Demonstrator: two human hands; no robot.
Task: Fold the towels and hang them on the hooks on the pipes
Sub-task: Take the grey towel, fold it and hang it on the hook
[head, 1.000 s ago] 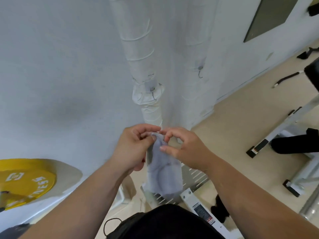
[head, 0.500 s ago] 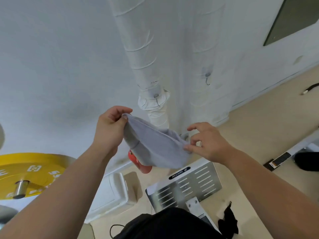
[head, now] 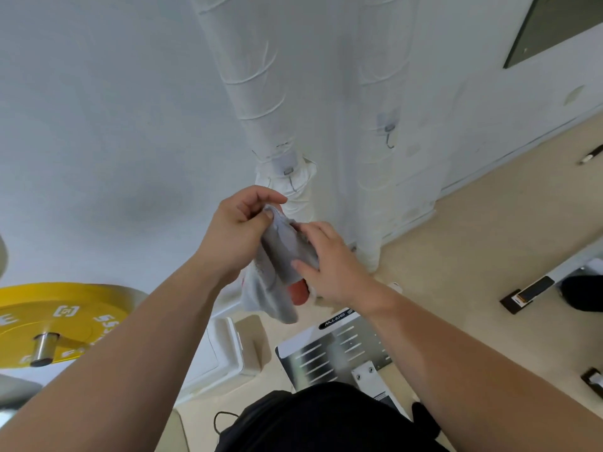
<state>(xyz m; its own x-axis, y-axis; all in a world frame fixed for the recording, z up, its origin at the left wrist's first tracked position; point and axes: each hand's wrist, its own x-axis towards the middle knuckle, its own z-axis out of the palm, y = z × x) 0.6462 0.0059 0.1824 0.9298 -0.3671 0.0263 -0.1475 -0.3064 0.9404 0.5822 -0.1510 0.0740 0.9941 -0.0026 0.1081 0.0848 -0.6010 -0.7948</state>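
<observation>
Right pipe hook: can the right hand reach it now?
Probably yes: the hook is bare, with open air between it and the right hand, though that hand holds the towel.

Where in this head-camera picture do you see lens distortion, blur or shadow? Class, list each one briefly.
Head view: the wide lens tilts the left pipe and right pipe and swells the forearms at the bottom; the towel between left hand and right hand looks slightly soft; light is even, with a faint grey patch on the wall and no glare.
</observation>
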